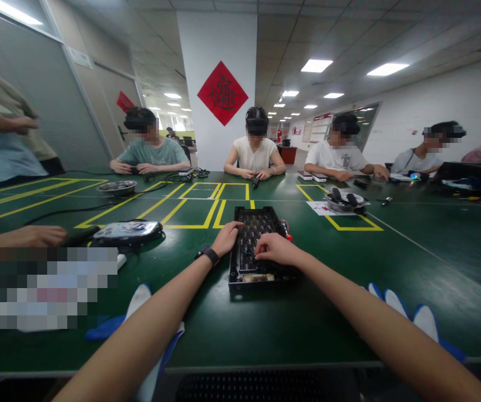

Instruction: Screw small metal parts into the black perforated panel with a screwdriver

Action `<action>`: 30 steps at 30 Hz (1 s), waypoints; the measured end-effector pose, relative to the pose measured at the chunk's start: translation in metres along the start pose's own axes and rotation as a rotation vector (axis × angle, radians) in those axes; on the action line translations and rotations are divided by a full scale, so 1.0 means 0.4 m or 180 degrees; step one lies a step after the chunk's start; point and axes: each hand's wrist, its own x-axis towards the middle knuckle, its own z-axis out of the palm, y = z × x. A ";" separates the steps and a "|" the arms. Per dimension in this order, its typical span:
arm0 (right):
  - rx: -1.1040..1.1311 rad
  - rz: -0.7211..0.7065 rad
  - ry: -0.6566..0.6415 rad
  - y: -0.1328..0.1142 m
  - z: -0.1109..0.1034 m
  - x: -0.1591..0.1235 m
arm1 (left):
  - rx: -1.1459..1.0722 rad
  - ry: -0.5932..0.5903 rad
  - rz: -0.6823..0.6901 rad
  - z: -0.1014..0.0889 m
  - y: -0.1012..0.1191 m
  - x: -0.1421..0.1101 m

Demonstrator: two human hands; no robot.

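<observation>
On the green table in front of me lies a shallow black case (234,276), its inside filled with rows of small dark and shiny parts. My left hand (226,239), with a dark band at the wrist, grips the case's left wall, fingers bent over the rim. My right hand (277,249) is over the middle right of the case, thumb and fingers pinched together low against the rows. Whatever is between those fingertips is too small to make out. A pale strip (257,277) lies at the case's near end. Beyond my right hand, a small red and silver object (285,230) touches the right side.
Blue-and-white gloves (138,301) lie beneath my left forearm, with another pair (424,321) past my right. A co-worker's hand (46,235) reaches in from the left near a patterned case (127,230). Metal bowls (117,188) and yellow tape mark the far table; several people sit opposite.
</observation>
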 end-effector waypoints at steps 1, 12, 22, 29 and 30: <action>-0.0031 -0.0029 0.0027 -0.004 -0.002 -0.002 | 0.0008 0.0003 -0.0012 0.001 0.000 0.000; 0.1626 0.0154 0.0359 -0.075 -0.028 -0.044 | 0.0177 -0.0043 0.0113 -0.002 0.004 -0.001; 0.1416 -0.0017 -0.0062 -0.157 -0.021 -0.052 | 0.0356 -0.0021 0.0170 -0.010 0.019 -0.005; 0.0728 -0.0401 -0.0363 -0.160 -0.010 -0.042 | 0.0350 0.0006 0.0160 -0.009 0.017 -0.003; 0.0640 -0.0467 -0.0362 -0.160 -0.008 -0.041 | 0.0351 0.0003 0.0153 -0.008 0.016 -0.003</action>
